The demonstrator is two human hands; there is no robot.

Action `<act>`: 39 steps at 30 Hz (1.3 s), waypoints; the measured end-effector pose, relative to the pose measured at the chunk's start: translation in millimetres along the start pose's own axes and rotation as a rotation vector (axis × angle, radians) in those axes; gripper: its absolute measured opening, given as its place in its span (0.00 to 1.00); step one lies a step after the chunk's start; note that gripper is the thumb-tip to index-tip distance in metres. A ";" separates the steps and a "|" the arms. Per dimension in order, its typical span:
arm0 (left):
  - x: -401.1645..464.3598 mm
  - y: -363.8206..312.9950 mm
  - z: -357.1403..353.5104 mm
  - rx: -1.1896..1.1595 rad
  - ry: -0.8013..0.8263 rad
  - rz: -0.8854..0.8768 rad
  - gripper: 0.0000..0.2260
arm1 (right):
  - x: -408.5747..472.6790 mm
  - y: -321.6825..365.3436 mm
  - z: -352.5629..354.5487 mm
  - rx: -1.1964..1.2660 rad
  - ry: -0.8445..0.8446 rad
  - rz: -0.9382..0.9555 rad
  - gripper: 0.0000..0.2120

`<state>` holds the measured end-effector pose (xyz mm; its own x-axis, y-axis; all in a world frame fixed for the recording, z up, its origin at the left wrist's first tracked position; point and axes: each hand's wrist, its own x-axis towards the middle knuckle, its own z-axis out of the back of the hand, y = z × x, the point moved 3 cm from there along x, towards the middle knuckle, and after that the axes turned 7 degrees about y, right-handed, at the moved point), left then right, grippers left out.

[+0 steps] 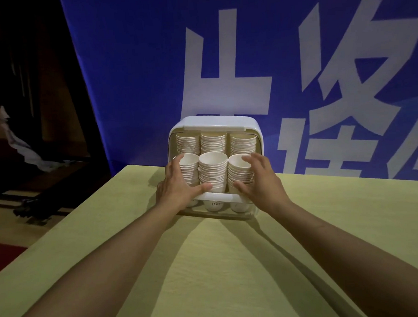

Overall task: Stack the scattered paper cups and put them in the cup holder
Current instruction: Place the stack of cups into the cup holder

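A white cup holder [213,121] stands on the yellow-green table, against the blue banner. Three stacks of white paper cups fill its back row [213,141]. Three more stacks stand in front: a left stack [189,168], a middle stack [213,170] and a right stack [239,173], behind a clear front panel [219,207]. My left hand [178,183] lies against the left stack, thumb stretched toward the middle stack's base. My right hand [259,177] cups the right stack, fingers at its top rim. Both hands' fingers are spread and fairly straight.
The table [220,265] reaches toward me; its left edge runs diagonally. A blue banner with large white characters [294,58] hangs behind the holder. Dark furniture and crumpled white paper [18,147] lie off the table to the left.
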<state>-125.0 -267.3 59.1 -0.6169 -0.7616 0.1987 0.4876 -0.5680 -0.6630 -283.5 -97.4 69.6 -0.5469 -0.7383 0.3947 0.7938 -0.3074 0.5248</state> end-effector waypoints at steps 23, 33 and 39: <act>23.1 6.3 56.2 -0.654 -0.127 -0.114 0.23 | 12.0 -0.1 22.2 0.240 -0.181 -0.060 0.28; -4.4 -9.3 13.3 -0.208 -0.095 -0.134 0.59 | -18.0 -3.5 4.9 0.189 -0.234 -0.006 0.33; -6.2 -9.0 -2.1 -0.218 -0.256 -0.130 0.48 | -23.7 -4.6 -2.3 0.166 -0.208 0.013 0.33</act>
<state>-126.9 -256.9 62.3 -0.4771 -0.7562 0.4478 0.2548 -0.6067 -0.7530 -273.6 -79.9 56.1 -0.5937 -0.5968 0.5398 0.7558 -0.1831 0.6287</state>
